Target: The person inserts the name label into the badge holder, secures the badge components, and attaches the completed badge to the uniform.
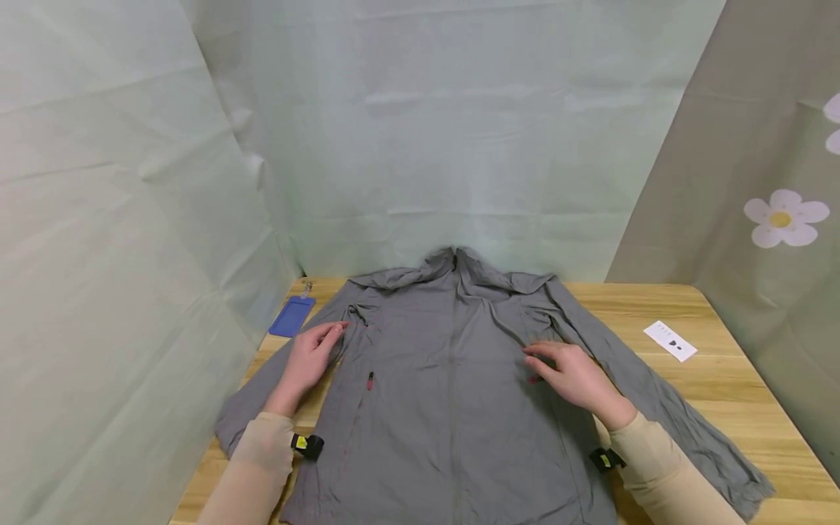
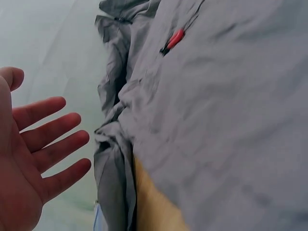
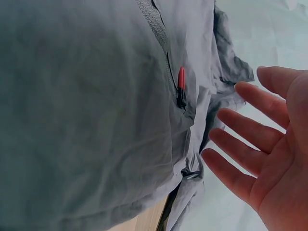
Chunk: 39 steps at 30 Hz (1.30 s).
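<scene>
A grey zip-front jacket (image 1: 420, 408) lies spread out with its collar at the back and its sleeves out to both sides. Red zipper pulls mark its pockets, one (image 2: 176, 39) in the left wrist view and another (image 3: 181, 79) in the right wrist view. Near the left armpit of the jacket is my left hand (image 1: 310, 362), its fingers loosely extended and holding nothing. My right hand (image 1: 569, 370) is over the right chest by the other pocket, fingers relaxed and spread, with nothing in it. Whether either hand touches the cloth is unclear in the head view.
A blue badge holder (image 1: 292, 316) with a clip lies at the table's back left. On the right side of the wooden table (image 1: 728, 408) is a white card (image 1: 670, 341) with dark marks. Pale cloth walls (image 1: 459, 146) stand close behind and at both sides.
</scene>
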Each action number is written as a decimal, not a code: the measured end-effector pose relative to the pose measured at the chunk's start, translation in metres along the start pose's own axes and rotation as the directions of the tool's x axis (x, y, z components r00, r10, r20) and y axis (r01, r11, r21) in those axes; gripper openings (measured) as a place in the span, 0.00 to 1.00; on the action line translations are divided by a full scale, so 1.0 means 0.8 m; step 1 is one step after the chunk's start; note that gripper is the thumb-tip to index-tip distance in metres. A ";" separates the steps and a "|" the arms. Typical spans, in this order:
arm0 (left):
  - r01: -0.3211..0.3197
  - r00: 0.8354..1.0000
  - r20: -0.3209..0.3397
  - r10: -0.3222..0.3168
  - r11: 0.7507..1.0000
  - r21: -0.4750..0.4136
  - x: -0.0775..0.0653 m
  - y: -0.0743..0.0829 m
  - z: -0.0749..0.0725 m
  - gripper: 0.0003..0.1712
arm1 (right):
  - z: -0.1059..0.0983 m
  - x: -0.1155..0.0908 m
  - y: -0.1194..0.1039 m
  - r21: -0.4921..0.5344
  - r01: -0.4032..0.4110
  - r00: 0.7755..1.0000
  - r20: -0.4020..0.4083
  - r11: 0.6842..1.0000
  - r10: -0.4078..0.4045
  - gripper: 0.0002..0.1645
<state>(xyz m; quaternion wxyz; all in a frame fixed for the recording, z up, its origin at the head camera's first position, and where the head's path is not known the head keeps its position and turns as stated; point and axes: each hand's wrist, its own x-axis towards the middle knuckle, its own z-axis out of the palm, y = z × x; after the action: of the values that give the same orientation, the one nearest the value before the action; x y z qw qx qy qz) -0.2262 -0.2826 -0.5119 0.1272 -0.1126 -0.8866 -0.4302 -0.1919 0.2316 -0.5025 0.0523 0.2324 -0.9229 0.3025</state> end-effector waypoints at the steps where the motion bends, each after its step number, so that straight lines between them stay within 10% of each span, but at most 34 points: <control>1: 0.010 1.000 -0.007 -0.010 1.000 0.001 0.001 -0.002 -0.002 0.23 | 0.000 0.000 0.000 0.001 -0.001 1.000 0.001 1.000 0.001 0.18; 25: 0.237 0.963 -0.150 -0.225 0.969 0.067 0.018 -0.045 -0.047 0.28 | -0.005 -0.004 0.006 0.016 0.018 0.999 -0.027 1.000 -0.017 0.16; 39: 0.293 0.955 -0.137 -0.262 0.903 0.314 0.050 -0.073 -0.053 0.24 | -0.004 -0.006 0.011 0.018 0.005 1.000 -0.028 1.000 -0.005 0.15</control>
<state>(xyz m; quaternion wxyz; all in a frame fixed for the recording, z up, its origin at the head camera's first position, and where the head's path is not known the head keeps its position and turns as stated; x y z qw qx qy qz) -0.2765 -0.3482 -0.5166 0.1223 0.0578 -0.9463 -0.2936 -0.1919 0.2418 -0.5056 0.0636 0.2310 -0.9188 0.3137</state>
